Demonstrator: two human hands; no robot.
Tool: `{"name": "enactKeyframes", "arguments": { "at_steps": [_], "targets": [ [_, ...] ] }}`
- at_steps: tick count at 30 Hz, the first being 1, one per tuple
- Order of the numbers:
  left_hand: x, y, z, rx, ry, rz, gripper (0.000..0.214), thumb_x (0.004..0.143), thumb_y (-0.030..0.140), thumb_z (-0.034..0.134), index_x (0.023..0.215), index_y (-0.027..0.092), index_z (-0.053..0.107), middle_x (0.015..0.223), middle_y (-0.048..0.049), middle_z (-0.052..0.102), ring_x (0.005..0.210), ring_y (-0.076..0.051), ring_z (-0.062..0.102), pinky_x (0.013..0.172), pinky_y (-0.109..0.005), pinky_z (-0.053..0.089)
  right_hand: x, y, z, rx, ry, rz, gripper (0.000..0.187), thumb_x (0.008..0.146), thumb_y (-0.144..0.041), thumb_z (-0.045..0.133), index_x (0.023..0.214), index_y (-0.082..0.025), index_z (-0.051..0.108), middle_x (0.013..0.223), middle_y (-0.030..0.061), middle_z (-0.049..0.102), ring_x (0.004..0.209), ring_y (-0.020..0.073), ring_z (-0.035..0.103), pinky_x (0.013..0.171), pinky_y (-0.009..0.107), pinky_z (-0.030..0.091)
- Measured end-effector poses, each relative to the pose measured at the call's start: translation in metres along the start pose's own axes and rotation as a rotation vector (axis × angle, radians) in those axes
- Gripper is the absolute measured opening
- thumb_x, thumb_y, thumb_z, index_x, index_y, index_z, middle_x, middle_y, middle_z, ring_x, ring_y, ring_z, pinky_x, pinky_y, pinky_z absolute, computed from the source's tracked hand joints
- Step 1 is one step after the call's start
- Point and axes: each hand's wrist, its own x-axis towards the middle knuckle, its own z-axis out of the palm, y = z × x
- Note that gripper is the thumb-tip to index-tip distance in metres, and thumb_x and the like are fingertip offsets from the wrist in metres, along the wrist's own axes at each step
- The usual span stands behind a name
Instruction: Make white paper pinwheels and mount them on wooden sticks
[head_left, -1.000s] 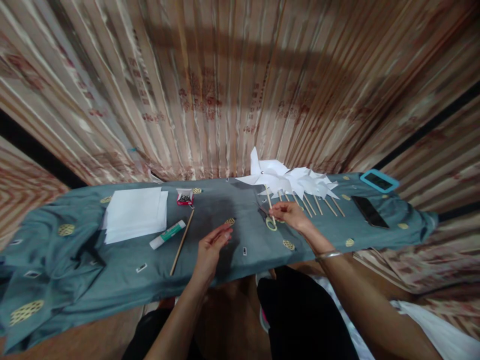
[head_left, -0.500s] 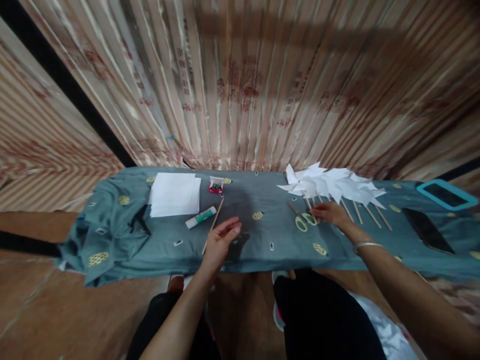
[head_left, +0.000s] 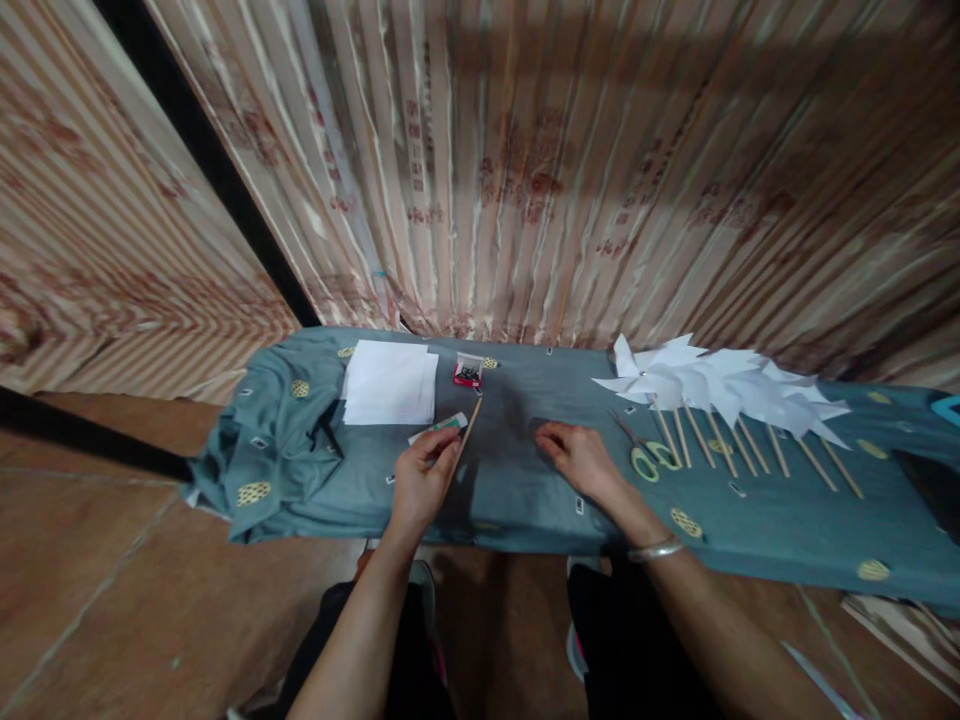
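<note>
My left hand point(head_left: 426, 478) is closed at the left part of the table, its fingertips pinched at a thin wooden stick point(head_left: 470, 425). Beneath its fingers lies a white and green glue stick point(head_left: 448, 422), partly covered. My right hand point(head_left: 581, 458) hovers over the cloth to the right of the stick, fingers drawn together, with nothing visible in them. Just right of it rest scissors point(head_left: 646, 460) with pale green handles. Beyond these, several white paper pinwheels point(head_left: 739, 385) on wooden sticks lie overlapping in a row.
A stack of white paper point(head_left: 390, 382) sits at the left, beside a small open red box point(head_left: 469, 370) of dark little pieces. Grey-green cloth point(head_left: 525, 500) covers the narrow table. A dark phone point(head_left: 930, 485) lies far right, near a blue-edged object point(head_left: 949, 408). A curtain point(head_left: 525, 200) hangs behind.
My right hand has moved left, away from the pinwheel sticks and scissors. My left hand has come down to the wooden stick, over the glue stick. The view has turned slightly left.
</note>
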Motion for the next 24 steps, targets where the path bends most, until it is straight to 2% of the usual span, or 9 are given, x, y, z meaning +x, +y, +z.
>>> {"name": "enactKeyframes", "arguments": {
  "at_steps": [3,6,9,12,14,18,24],
  "targets": [
    [-0.003,0.007,0.003,0.032,-0.007,0.053,0.018,0.076,0.027,0.063,0.089,0.02,0.075,0.093,-0.007,0.073,0.087,-0.021,0.066,0.082,-0.033,0.052,0.031,-0.031,0.017,0.052,-0.002,-0.118,0.021,0.092,-0.022,0.051,0.097,-0.021,0.071,0.09,0.0048,0.076,0.081,0.0202,0.07,0.073,0.029,0.049],
    [-0.002,0.011,0.007,0.128,0.07,0.171,0.031,0.079,0.024,0.062,0.109,0.02,0.07,0.111,-0.0095,0.067,0.104,-0.023,0.06,0.093,-0.036,0.048,0.072,-0.063,0.033,0.07,0.009,-0.238,0.022,0.092,-0.021,0.05,0.099,-0.018,0.071,0.1,0.0091,0.074,0.096,0.023,0.067,0.086,0.034,0.048],
    [0.001,0.011,0.008,0.221,0.171,0.266,0.048,0.081,0.028,0.063,0.128,0.018,0.058,0.127,-0.0133,0.057,0.121,-0.026,0.049,0.105,-0.042,0.039,0.114,-0.094,0.054,0.082,-0.019,-0.367,0.025,0.089,-0.017,0.053,0.108,-0.013,0.069,0.115,0.0124,0.07,0.112,0.024,0.061,0.101,0.035,0.044],
    [0.002,0.009,0.007,0.271,0.193,0.317,0.057,0.085,0.03,0.061,0.139,0.021,0.045,0.138,-0.0135,0.048,0.13,-0.027,0.04,0.11,-0.046,0.033,0.144,-0.111,0.078,0.094,-0.055,-0.458,0.041,0.083,-0.017,0.062,0.123,-0.008,0.061,0.134,0.0183,0.059,0.128,0.0282,0.051,0.11,0.04,0.038],
    [0.0,0.008,0.006,0.289,0.194,0.329,0.059,0.087,0.03,0.06,0.142,0.022,0.04,0.143,-0.0138,0.043,0.134,-0.027,0.036,0.112,-0.049,0.03,0.153,-0.112,0.09,0.111,-0.069,-0.497,0.048,0.083,-0.02,0.062,0.129,-0.008,0.057,0.139,0.0194,0.053,0.132,0.0299,0.047,0.111,0.043,0.038],
    [-0.003,0.009,0.006,0.295,0.149,0.327,0.06,0.088,0.03,0.06,0.143,0.022,0.037,0.148,-0.014,0.038,0.138,-0.027,0.031,0.114,-0.05,0.026,0.153,-0.101,0.1,0.167,-0.06,-0.548,0.047,0.088,-0.028,0.06,0.133,-0.016,0.055,0.141,0.015,0.053,0.134,0.0294,0.045,0.113,0.047,0.037],
    [-0.008,0.014,0.01,0.212,0.121,0.268,0.059,0.089,0.027,0.058,0.143,0.02,0.037,0.147,-0.0135,0.039,0.138,-0.025,0.031,0.115,-0.046,0.027,0.148,-0.086,0.106,0.295,-0.025,-0.599,0.034,0.089,-0.038,0.059,0.12,-0.027,0.064,0.132,0.0076,0.06,0.133,0.0261,0.046,0.112,0.046,0.038]
  ]
}}
